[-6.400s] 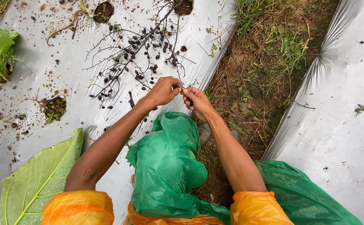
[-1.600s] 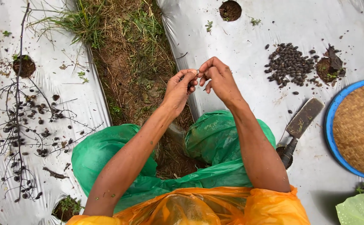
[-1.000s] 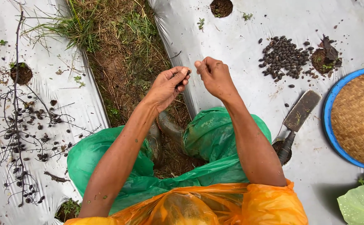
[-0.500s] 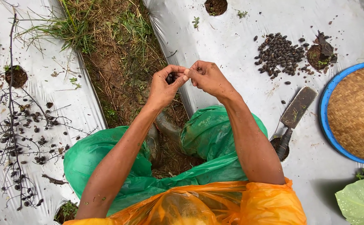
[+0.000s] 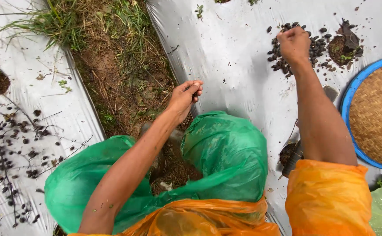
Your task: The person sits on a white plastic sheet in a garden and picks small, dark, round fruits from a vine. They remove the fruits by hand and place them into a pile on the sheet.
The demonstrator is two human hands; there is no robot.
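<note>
My right hand (image 5: 293, 43) reaches out to the far right and rests, fingers curled down, on a pile of small dark seeds (image 5: 315, 46) lying on silver plastic sheeting (image 5: 230, 57). What its fingers hold is hidden. My left hand (image 5: 184, 97) hovers over the grassy soil strip (image 5: 116, 70) with thumb and fingertips pinched together; nothing shows between them. Green plastic (image 5: 226, 153) covers my knees below both arms, and orange plastic sleeves (image 5: 331, 196) cover my upper arms.
A round woven tray in a blue basin (image 5: 376, 113) sits at the right edge. A trowel (image 5: 289, 156) lies mostly hidden behind my right forearm. A planting hole with soil (image 5: 346, 43) is beside the seeds. A bare twig with dark berries (image 5: 7, 144) lies on the left sheeting.
My hands were together in front of me working on something small. They have parted: the right hand has reached out to the seed pile, the left hand has stayed near the middle.
</note>
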